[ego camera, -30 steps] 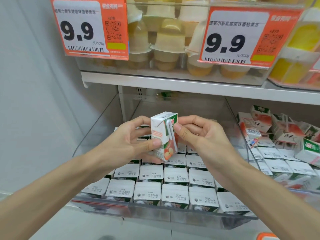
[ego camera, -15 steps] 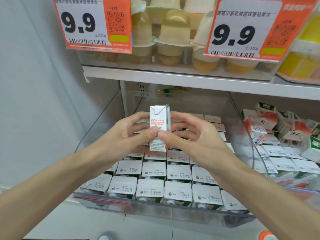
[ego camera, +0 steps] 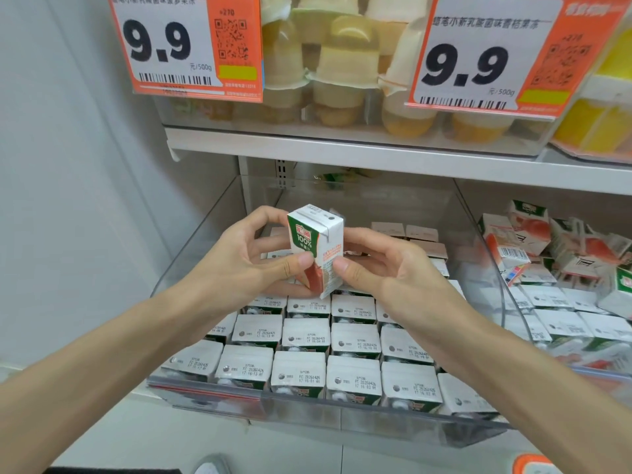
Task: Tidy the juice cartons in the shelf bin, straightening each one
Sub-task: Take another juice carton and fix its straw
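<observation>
Rotation is happening to the juice carton. A second ago it was showing its fruit picture and straw side, and half a second ago only the narrow printed side. Now a corner edge is facing the camera, with the green "100%" front coming round on the left and the printed side going off to the right. It has been staying upright throughout, so the person seems to be spinning it to find the front rather than righting it. I am judging that this check is nearly done and that setting it into a row is coming next.

Both hands are sharing a fingertip hold. The left hand is pinching the carton with its thumb lying on the green front and its fingers curling round behind. The right hand is pinching the printed side with its thumb, its fingers likewise curling behind.

The carton is hanging in the air above the back half of the clear shelf bin. It is touching none of the packed cartons below, which are standing in straight rows with their date-stamped tops up. Its long axis is running close to vertical, with the white top pointing up and the base pointing down at the rows. The green front is facing toward the person's left.
</observation>
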The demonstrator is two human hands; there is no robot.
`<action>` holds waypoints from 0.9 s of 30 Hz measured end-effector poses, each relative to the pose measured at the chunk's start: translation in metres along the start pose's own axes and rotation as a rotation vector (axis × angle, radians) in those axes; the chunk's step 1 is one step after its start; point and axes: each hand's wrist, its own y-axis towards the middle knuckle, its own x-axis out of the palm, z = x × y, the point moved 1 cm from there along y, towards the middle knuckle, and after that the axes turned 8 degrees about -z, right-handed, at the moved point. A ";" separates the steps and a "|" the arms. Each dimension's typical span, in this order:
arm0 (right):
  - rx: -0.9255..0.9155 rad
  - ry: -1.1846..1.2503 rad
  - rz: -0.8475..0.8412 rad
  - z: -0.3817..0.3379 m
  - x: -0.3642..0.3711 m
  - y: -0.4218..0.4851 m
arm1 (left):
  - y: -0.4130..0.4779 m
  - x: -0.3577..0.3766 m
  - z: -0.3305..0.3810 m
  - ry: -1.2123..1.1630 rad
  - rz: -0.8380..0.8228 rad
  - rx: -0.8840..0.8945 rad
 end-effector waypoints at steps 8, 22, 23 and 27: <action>0.023 -0.028 0.143 0.000 0.003 0.003 | 0.002 0.004 -0.003 0.018 0.038 -0.055; 0.056 0.023 0.019 -0.006 0.000 0.000 | 0.002 0.003 -0.006 0.174 -0.027 0.017; 0.051 0.023 0.011 -0.007 0.000 -0.001 | 0.001 0.004 -0.006 0.149 -0.049 0.014; 0.045 0.074 0.058 -0.009 -0.004 0.000 | 0.000 0.006 -0.004 0.035 -0.131 -0.020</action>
